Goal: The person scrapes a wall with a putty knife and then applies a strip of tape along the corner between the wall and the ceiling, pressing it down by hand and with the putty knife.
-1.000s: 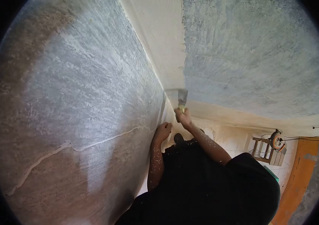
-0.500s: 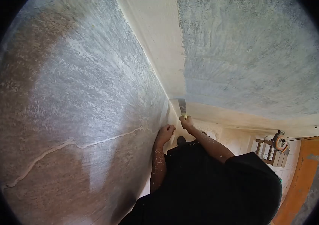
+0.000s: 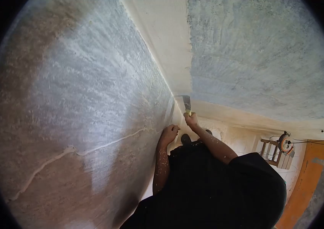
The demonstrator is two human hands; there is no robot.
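My right hand (image 3: 191, 120) is closed round the yellowish handle of a scraper (image 3: 187, 104). The scraper's wide metal blade points up the picture and lies at the pale strip (image 3: 165, 42) by the corner between two walls. My left hand (image 3: 170, 133) is beside the grey left wall (image 3: 93, 87), lower and to the left of the scraper. Its fingers are curled, and whether anything is between them is too small to make out. Whitish flakes dot both forearms.
A wooden stool (image 3: 271, 150) with a round cable reel (image 3: 285, 144) stands at the right, with cables running rightward. Beyond it is an orange band (image 3: 308, 179). A jagged crack (image 3: 51, 160) crosses the left wall. A dark shoe (image 3: 186, 139) shows below my hands.
My right hand and the scraper have moved slightly up the picture. My left hand has shifted a little, its fingers still curled. The view has shifted slightly.
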